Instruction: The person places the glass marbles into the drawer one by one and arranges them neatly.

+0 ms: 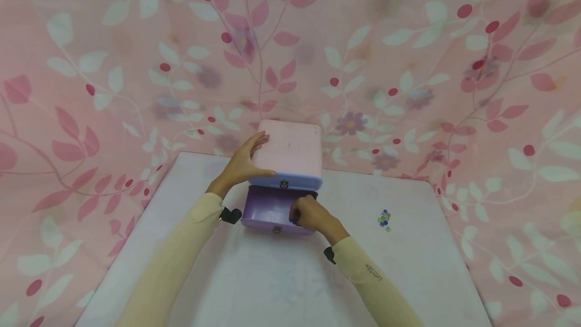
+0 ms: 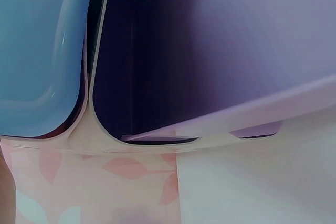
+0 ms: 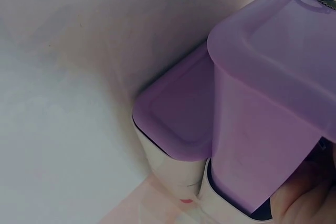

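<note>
A small drawer cabinet with a pink top (image 1: 290, 148) stands at the back of the table. Its blue drawer (image 1: 297, 181) is closed, and the purple drawer (image 1: 268, 208) below it is pulled out. My left hand (image 1: 245, 161) rests on the cabinet's left side and top, with the thumb along the front edge. Inside the right part of the purple drawer, my right hand (image 1: 309, 213) has curled fingers pinching a small blue marble (image 1: 294, 220). In the right wrist view, part of my right hand (image 3: 307, 198) shows beside the drawer wall; the marble is hidden there.
Several blue and green glass marbles (image 1: 385, 220) lie in a cluster on the white tabletop (image 1: 363, 256), right of the cabinet. A second, closed purple drawer (image 3: 178, 114) shows in the right wrist view. A pink floral cloth (image 1: 281, 64) hangs behind the table.
</note>
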### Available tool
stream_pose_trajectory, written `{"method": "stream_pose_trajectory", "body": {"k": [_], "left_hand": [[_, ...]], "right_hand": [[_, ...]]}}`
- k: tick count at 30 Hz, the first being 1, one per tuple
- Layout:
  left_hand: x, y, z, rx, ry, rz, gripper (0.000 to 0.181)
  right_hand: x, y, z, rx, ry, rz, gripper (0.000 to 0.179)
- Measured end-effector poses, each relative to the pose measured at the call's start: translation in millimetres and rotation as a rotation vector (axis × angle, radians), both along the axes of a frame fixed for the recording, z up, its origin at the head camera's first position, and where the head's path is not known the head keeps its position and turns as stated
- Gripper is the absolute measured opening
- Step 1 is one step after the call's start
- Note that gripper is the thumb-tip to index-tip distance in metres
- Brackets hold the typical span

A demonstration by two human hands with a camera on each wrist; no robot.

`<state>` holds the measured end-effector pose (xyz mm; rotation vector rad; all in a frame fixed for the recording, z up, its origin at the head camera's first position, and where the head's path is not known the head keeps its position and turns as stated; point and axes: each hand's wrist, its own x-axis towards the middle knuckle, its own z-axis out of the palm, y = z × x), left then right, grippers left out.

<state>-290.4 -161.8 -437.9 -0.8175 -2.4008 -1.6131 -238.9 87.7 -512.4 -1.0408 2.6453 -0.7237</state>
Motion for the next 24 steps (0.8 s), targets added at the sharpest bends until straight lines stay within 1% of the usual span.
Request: {"method": "stream_pose_trajectory", "body": {"k": [8,14,18,22,24], "left_hand": [[-0.6,1.6,-1.0,0.007,-0.001,0.008,0.112],[-1.5,1.9,-1.3,0.003,-0.011,0.007,0.112],[-0.9,0.5,-1.7,0.008,-0.011,0.007,0.113],[-1.0,0.5,-2.4,0.016,0.003,-0.003,0.112],[-1.2,0.7,-2.8,0.022,0.006,-0.008,0.112]], "right_hand": [[0.2,2.2,-0.3,-0.012,0.002,0.001,0.019],[0.0,3.8,-3.6,-0.052,0.004,-0.023,0.020],[0.6,4.9,-8.1,-0.123,0.005,-0.063,0.022],[2.7,7.3,-13.0,-0.242,0.018,-0.120,0.025],[4.1,8.6,-15.6,-0.311,0.011,-0.144,0.026]]}}
